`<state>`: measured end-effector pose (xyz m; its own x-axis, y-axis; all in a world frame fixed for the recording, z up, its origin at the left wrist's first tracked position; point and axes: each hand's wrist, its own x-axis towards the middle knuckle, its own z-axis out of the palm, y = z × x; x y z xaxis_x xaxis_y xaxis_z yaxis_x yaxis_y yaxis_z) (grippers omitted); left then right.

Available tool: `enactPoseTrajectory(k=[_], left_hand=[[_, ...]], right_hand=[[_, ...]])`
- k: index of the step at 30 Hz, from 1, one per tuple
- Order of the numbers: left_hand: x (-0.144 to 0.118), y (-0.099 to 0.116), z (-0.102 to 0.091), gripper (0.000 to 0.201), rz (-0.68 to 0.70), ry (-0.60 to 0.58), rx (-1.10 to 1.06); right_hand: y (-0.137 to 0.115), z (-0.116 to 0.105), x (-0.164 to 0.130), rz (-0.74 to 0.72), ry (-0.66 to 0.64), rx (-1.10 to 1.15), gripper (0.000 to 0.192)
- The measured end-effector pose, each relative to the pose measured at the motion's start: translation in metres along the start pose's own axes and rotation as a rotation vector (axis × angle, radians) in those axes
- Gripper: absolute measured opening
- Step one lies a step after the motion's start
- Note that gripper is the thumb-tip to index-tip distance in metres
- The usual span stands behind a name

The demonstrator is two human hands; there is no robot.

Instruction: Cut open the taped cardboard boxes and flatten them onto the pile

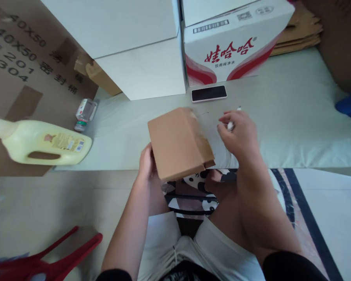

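A small brown cardboard box (175, 144) is tilted over the front edge of the pale green covered surface. My left hand (147, 162) grips it at its lower left side, the fingers partly hidden behind it. Brown tape shows along the box's right side, where a flap edge stands out near the lower corner. To the right of the box and apart from it, my right hand (241, 132) is closed around a slim white pen-like object (230, 125). Only its ends show, so its exact kind is unclear.
A phone (209, 93) lies beyond the box, before a white and red carton (222, 58) and white boxes (143, 70). A yellow jug (46, 142) and a clear bottle (83, 113) lie left. A red-framed object (61, 257) stands lower left.
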<state>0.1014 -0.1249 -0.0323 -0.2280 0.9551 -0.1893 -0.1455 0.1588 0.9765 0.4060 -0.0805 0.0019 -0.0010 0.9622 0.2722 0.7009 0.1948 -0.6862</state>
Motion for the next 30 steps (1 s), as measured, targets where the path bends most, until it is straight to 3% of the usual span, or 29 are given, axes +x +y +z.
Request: enactPoseTrajectory(k=[3,7,10,15,18,20,25,26,28,30], left_hand=[[-0.012,0.011,0.004,0.039,-0.213,0.049,-0.127],[-0.022,0.022,0.008,0.033,-0.28,0.099,-0.101],[-0.026,0.032,0.001,0.032,-0.287,0.138,-0.073],[-0.032,0.062,-0.015,0.028,-0.311,0.181,-0.101],[-0.034,0.077,-0.016,0.025,-0.317,0.198,-0.067],[-0.032,0.081,-0.013,0.02,-0.295,0.233,-0.057],[-0.015,0.08,0.002,0.002,-0.346,0.306,-0.16],[-0.013,0.08,0.005,0.006,-0.352,0.321,-0.179],[-0.014,0.082,0.011,0.015,-0.326,0.323,-0.213],[-0.02,0.083,0.014,0.023,-0.292,0.24,-0.251]], right_hand=[[0.009,0.02,0.003,0.07,-0.182,-0.093,0.039],[0.017,0.03,-0.002,0.044,-0.485,-0.166,0.039],[0.019,0.025,-0.003,-0.001,-0.524,-0.112,0.039],[0.008,0.003,-0.001,-0.113,-0.464,0.31,0.046],[-0.001,-0.007,-0.002,-0.081,-0.424,0.555,0.037],[-0.003,-0.01,-0.003,-0.067,-0.479,0.655,0.041],[0.004,-0.003,-0.007,-0.093,-0.812,0.7,0.028],[0.004,0.0,-0.008,-0.089,-0.84,0.697,0.029],[0.003,0.008,-0.011,-0.064,-0.828,0.718,0.04],[-0.001,0.017,-0.012,-0.022,-0.75,0.772,0.051]])
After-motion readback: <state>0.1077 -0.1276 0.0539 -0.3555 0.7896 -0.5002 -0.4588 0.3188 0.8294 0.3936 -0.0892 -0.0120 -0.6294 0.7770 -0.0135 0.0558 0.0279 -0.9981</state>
